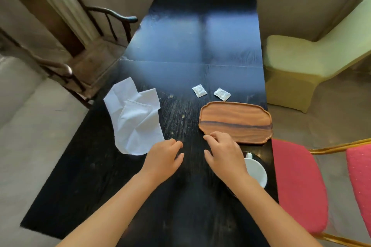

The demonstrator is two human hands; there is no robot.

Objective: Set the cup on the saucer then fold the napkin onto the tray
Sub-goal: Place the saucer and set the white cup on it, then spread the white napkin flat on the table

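Head view
Table (192, 46): long and dark, glossy at the far end, running away from the person.
Left hand (163, 159): palm down over the bare tabletop in the middle, fingers loosely curled, thumb out to the side; it holds nothing. Its fingertips are near the lower corner of the napkin but apart from it.
Right hand (222, 156): palm down, fingers bent and a little spread, empty. The fingertips are at the near left edge of the tray; whether they touch the rim cannot be told.
Napkin (133, 118): white cloth, rumpled and partly doubled over itself, lying on the table to the left of both hands, well apart from the tray.
Tray (235, 121): wooden, with a scalloped outline, flat on the table at the right, nothing on it.
Cup (256, 168): white, handle toward the tray, near the right table edge, partly hidden behind the right wrist.
Saucer (258, 159): a dark curved rim shows around the far side of the cup; the cup appears to sit on it.
Packets (210, 92): two small white sachets side by side on the table just beyond the tray.
Chairs: a dark wooden armchair (96, 32) at the left, a pale covered chair (301, 62) at the right, red-cushioned seats (297, 182) at the near right.
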